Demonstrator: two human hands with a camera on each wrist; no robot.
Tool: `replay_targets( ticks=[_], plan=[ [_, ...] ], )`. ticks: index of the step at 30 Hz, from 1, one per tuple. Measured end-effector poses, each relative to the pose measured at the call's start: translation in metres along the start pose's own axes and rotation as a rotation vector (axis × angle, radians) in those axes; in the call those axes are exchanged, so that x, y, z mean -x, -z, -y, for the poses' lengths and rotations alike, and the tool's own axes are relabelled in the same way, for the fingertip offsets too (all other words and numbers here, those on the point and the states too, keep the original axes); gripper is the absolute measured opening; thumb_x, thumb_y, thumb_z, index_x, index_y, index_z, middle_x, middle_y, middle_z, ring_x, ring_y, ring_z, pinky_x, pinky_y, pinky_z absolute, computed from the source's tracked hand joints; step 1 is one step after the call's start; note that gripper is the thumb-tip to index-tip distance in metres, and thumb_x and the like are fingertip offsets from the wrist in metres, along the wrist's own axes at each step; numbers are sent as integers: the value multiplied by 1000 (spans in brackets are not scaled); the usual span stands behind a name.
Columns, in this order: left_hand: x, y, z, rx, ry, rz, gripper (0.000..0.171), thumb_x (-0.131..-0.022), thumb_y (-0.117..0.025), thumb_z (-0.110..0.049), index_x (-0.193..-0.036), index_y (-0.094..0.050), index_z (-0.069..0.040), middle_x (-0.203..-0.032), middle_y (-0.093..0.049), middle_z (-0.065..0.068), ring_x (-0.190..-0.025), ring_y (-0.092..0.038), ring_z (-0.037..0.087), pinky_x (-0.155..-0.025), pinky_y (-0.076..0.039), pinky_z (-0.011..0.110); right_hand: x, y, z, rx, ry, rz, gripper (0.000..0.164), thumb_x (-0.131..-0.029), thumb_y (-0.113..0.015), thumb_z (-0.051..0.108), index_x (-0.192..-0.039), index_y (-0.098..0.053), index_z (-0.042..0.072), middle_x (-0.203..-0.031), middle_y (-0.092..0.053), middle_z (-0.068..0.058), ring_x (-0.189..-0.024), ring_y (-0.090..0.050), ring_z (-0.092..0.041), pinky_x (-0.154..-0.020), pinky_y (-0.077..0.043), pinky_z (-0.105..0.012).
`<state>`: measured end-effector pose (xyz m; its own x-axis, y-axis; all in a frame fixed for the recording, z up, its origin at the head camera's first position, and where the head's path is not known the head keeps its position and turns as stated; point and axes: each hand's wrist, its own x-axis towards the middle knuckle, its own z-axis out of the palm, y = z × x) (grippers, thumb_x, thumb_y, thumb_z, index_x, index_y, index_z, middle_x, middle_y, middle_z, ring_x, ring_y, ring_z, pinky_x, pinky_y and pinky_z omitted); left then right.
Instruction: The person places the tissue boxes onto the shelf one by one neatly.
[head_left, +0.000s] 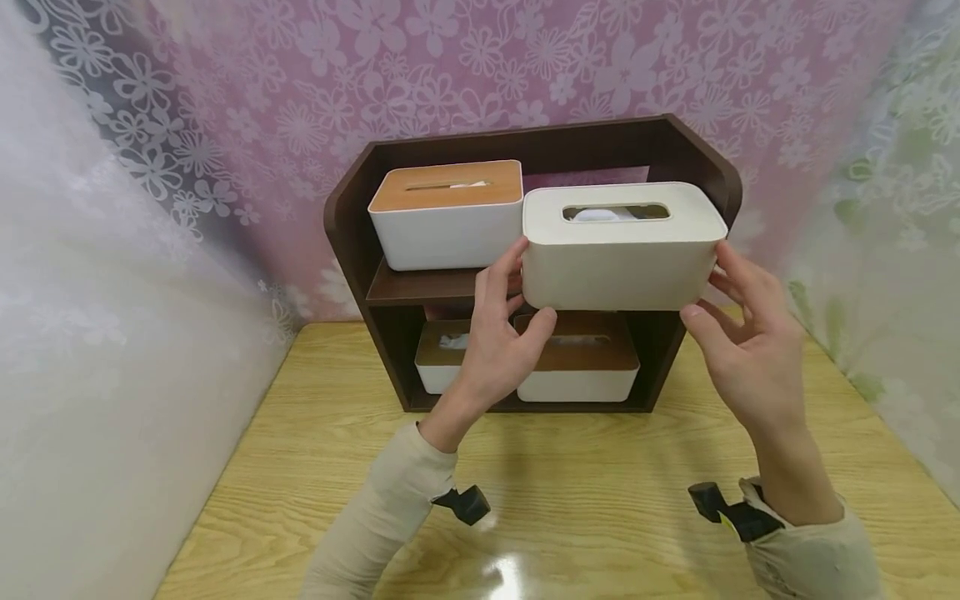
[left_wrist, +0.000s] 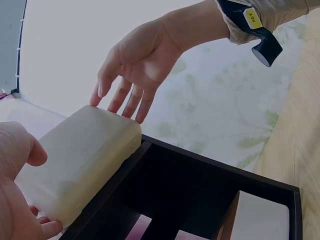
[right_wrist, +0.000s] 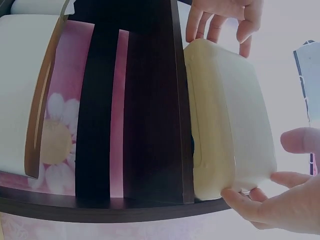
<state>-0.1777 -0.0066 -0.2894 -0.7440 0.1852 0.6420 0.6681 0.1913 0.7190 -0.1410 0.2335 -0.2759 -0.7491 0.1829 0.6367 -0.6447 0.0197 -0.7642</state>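
A cream tissue box (head_left: 618,275) with an oval slot in its lid sits between my two hands at the right of the upper shelf, its front jutting past the shelf's front edge. Fingertips of my left hand (head_left: 502,337) touch the box's left end. Those of my right hand (head_left: 757,358) touch the right end. In the left wrist view the right hand's fingers reach down to the box (left_wrist: 85,155) nearly straight. My right thumb (right_wrist: 300,140) stands apart from the box's front in the right wrist view. Whether the shelf bears the box's weight is hidden.
A dark brown two-tier shelf (head_left: 348,208) stands on the wooden table (head_left: 315,467). To the left on its upper tier is a white tissue box (head_left: 450,237) with a wooden lid. Below are two more, a right one (head_left: 577,385) and a left one (head_left: 435,379).
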Motion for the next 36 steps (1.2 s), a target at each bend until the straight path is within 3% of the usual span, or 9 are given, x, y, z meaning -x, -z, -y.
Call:
replay_targets(
  ticks=[6,14,20,27,31,36],
  plan=[
    [-4,2,0,-8,4,25,73,-92,-57,-10,-157,-26,-24,-144,-34,13,-127,-43,20,-108,-41,45,-5,-2,0,147,3,-8,64,-85,-58,-18,-143,-52,11,-135,-47,-8,-120,-50,-22,-93,-48,-15],
    [-9,4,0,-26,22,37,73,-92,-56,-9,-157,-26,-22,-143,-34,12,-127,-41,19,-108,-42,44,-11,-7,0,253,-12,-11,65,-86,-61,-14,-143,-48,14,-136,-43,-3,-120,-49,-19,-94,-48,-17],
    [-14,5,3,-45,33,35,72,-93,-55,-10,-157,-26,-22,-145,-34,12,-129,-39,19,-107,-42,44,-13,-7,0,381,-47,49,72,-87,-66,-5,-149,-39,21,-140,-37,-3,-122,-45,-13,-98,-46,-19],
    [-19,8,5,-75,36,46,73,-93,-55,-10,-158,-24,-21,-148,-33,13,-132,-37,20,-107,-42,45,-13,-6,-1,431,-69,154,72,-91,-66,1,-153,-35,18,-153,-29,-11,-137,-35,-19,-108,-39,-26],
    [-20,8,4,-83,38,48,74,-92,-55,-10,-159,-24,-20,-146,-35,13,-129,-40,20,-106,-42,45,-11,-9,0,453,-84,140,69,-92,-65,4,-153,-35,16,-153,-28,-12,-137,-35,-21,-112,-37,-34],
    [-21,9,2,-97,35,51,73,-92,-55,-10,-159,-25,-16,-144,-36,17,-124,-44,23,-103,-42,42,-12,-13,1,464,-85,101,67,-92,-64,4,-152,-38,16,-145,-31,-15,-129,-39,-20,-108,-41,-29]
  ],
)
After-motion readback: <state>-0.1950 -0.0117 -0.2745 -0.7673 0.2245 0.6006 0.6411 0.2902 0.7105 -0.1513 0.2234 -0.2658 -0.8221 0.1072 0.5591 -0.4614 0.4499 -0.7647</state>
